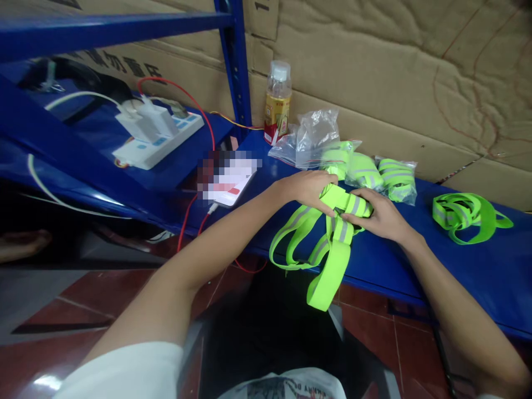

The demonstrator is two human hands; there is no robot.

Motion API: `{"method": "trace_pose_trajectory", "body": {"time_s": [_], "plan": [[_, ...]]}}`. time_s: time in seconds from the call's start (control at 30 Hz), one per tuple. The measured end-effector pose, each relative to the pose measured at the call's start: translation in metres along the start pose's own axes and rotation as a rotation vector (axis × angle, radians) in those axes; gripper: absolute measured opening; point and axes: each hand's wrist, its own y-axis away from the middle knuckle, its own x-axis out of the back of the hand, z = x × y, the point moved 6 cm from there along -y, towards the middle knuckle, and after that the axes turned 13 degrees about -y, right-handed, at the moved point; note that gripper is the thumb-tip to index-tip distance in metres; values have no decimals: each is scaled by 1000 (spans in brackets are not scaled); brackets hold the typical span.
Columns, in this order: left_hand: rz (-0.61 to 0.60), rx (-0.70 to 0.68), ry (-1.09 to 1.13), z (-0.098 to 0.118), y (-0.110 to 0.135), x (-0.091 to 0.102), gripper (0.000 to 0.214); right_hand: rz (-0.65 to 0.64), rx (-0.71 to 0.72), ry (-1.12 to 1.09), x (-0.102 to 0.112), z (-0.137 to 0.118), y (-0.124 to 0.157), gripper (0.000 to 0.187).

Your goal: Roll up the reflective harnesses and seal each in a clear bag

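Between my two hands is a neon-yellow reflective strap [328, 277] with silver stripes, partly bunched and partly hanging in loops past the blue shelf's front edge. My left hand [312, 189] grips it from the left, thumb and fingers closed on the band. From the right, my right hand [380, 215] pinches the same strap near a small dark buckle [338, 211]. Some of the buckle is covered by fingers. Just behind my hands lie bagged straps [366, 170] of the same colour in clear plastic. A loose coiled strap [465, 216] rests to the right.
The blue shelf [415, 249] runs along a cardboard wall [374, 72]. A bottle [277, 102] and clear plastic bags [318, 136] stand at the back. Left are a phone [233, 183] on a red cable, a power strip [160, 141] and a blue upright [235, 66].
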Motion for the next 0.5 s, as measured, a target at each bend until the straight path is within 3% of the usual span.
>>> {"method": "trace_pose_trajectory", "body": {"time_s": [0.17,0.3,0.5], "plan": [[-20,-22,263,-10,-1,5,84,67,-31,28,3,1,3,58],[-22,-11,472,-21,-7,-7,63,113,-35,78,3,-3,5,59],[34,42,657,-26,-13,-18,57,188,-36,219,6,-4,9,64]]}}
